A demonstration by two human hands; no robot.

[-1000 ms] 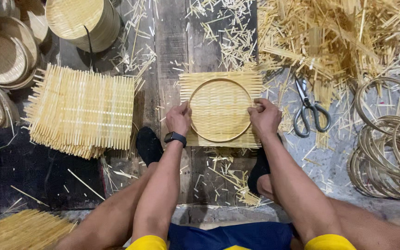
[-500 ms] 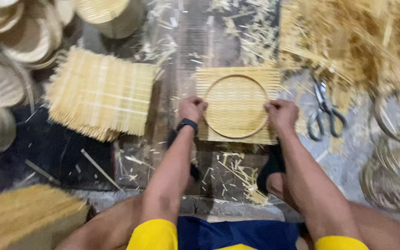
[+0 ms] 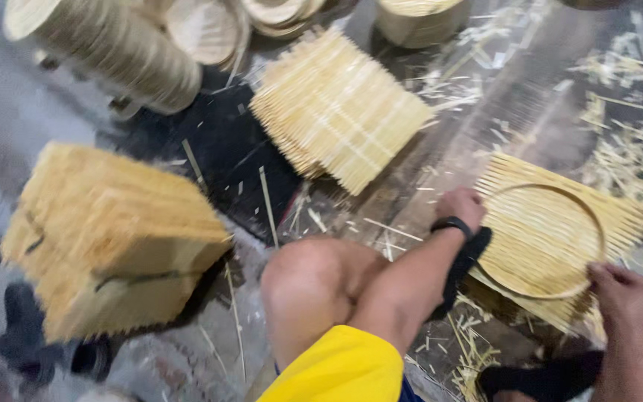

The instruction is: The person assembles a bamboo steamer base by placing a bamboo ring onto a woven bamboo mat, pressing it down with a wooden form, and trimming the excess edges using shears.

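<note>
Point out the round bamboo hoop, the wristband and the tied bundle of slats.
round bamboo hoop (image 3: 600, 223), head view, right rim.
wristband (image 3: 452, 223), head view, black strap on left wrist.
tied bundle of slats (image 3: 113, 231), head view, top face.

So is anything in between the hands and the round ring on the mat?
Nothing visible is. The left hand rests on the woven mat at the ring's left edge, and the right hand touches its lower right rim. The mat stack lies off to the side.
</note>
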